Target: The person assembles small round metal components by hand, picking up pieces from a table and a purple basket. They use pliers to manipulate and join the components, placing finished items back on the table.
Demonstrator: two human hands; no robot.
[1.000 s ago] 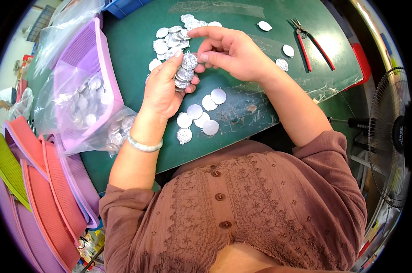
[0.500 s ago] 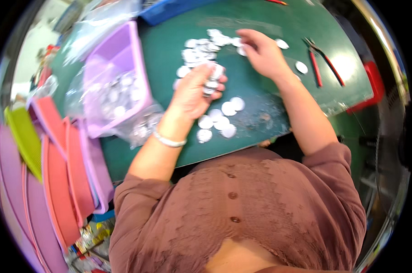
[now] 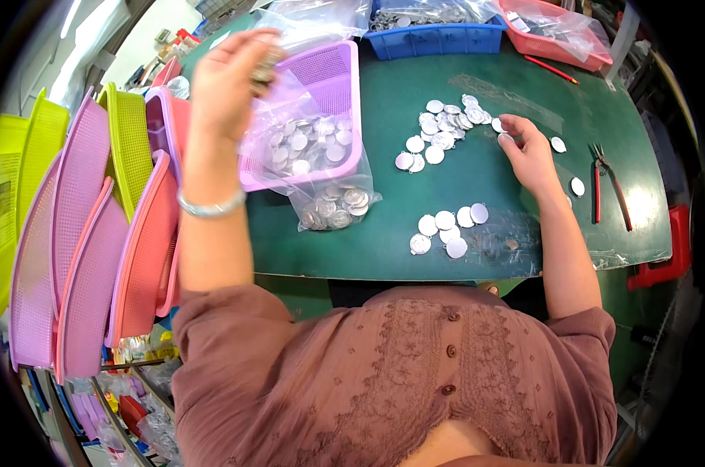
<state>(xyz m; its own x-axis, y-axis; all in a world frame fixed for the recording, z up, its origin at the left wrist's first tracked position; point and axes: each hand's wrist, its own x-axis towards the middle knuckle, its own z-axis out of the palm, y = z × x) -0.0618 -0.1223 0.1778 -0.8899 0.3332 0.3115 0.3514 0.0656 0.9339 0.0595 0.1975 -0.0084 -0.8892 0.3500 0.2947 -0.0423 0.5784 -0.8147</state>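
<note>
Holding a stack of discs (image 3: 265, 64) pinched in my left hand (image 3: 226, 78) at upper left above the purple basket (image 3: 344, 86), I risk spilling them past its rim, while my right hand (image 3: 527, 152) rests loosely curled on the centre pile (image 3: 444, 128).

Brown lace-patterned blouse (image 3: 383, 373), small buttons down the front, short sleeves, silver bracelet (image 3: 210, 207) (left wrist)

The left hand (image 3: 226, 82) holds a stack of metal discs (image 3: 265, 66) above the purple basket (image 3: 333, 93); the right hand (image 3: 530, 152) touches loose discs (image 3: 446, 128) on the green table (image 3: 414, 218).
</note>
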